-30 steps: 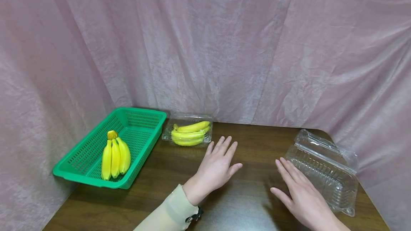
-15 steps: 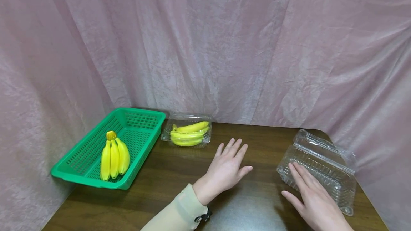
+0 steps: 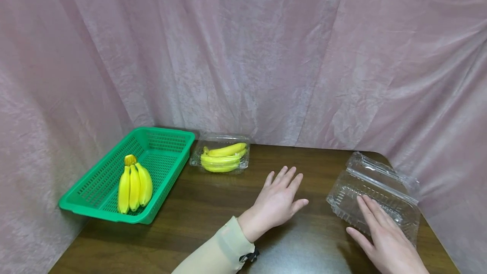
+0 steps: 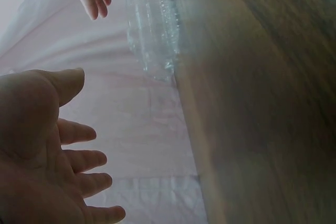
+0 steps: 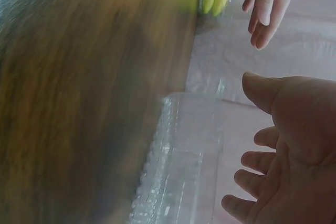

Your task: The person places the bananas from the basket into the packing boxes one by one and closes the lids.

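My left hand (image 3: 275, 204) is held over the middle of the table with its fingers spread and nothing in it. My right hand (image 3: 388, 234), fingers fairly straight and holding nothing, overlaps the front part of a clear plastic clamshell box (image 3: 342, 191) in the head view. That box lies with its lid raised at the right side of the table. In the right wrist view the box (image 5: 181, 145) shows beside the fingers. At the back, a second clear clamshell box (image 3: 245, 162) has yellow bananas (image 3: 224, 157) inside.
A green plastic basket (image 3: 167, 166) stands at the left and contains a bunch of bananas (image 3: 134, 187). The brown wooden table (image 3: 300, 240) ends at a pink curtain (image 3: 266, 54), which hangs behind and along both sides.
Both hands have moved to the right, the left across the table and the right further over the lidded box. Basket and bananas have stayed where they were.
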A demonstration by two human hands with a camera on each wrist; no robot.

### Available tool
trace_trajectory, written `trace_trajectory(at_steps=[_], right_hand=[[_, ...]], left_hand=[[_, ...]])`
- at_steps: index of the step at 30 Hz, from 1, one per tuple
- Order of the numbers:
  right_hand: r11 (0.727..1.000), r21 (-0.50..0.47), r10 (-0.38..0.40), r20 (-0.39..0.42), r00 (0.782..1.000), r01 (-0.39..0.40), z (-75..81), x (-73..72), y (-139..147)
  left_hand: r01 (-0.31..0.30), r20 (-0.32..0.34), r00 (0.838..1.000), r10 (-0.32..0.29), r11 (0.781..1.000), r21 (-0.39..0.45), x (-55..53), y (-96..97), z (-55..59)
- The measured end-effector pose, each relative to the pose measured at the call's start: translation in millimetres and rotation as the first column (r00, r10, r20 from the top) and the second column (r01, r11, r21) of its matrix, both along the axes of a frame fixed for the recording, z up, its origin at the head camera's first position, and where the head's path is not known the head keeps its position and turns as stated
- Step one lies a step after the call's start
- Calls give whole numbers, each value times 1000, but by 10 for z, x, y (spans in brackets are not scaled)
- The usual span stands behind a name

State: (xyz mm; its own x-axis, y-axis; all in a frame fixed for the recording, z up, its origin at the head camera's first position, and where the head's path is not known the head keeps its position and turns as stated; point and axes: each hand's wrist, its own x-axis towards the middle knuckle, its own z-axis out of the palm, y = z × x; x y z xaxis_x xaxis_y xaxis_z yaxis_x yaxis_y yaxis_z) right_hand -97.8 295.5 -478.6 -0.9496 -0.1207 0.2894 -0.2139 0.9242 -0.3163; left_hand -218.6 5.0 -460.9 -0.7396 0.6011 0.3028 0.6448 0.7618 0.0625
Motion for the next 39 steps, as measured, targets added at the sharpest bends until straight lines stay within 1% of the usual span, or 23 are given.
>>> trace_trajectory(at_steps=[5, 7, 10, 14, 16, 21, 28, 35, 39], right_hand=[[1000, -1, -31, 64, 997, 32, -1, 14, 97], [999, 3, -40, 76, 996, 40, -4, 17, 131], [999, 14, -49, 69, 996, 48, -19, 23, 180], [998, 24, -55, 33, 998, 54, -49, 42, 239], [998, 24, -58, 29, 998, 57, -58, 46, 268], [997, 22, -76, 61, 995, 75, -55, 20, 332], [995, 30, -95, 78, 992, 93, -89, -19, 428], [993, 35, -112, 128, 985, 109, -126, -34, 510], [994, 27, -111, 119, 987, 109, -140, -26, 546]], left_hand=[[8, 12, 1000, -8, 1000, -14, 13, 73, -4], [14, 15, 1000, -14, 1000, -17, 19, 103, -9], [23, 13, 1000, -22, 1000, -21, 29, 152, -24], [32, 17, 999, -32, 999, -31, 43, 217, -38], [38, 18, 999, -38, 999, -33, 46, 251, -43], [46, 5, 999, -46, 998, -41, 28, 350, -81], [42, 30, 999, -40, 997, -66, 28, 468, -113], [35, 32, 999, -32, 995, -91, 35, 554, -148], [39, 41, 999, -35, 995, -93, 35, 603, -174]])
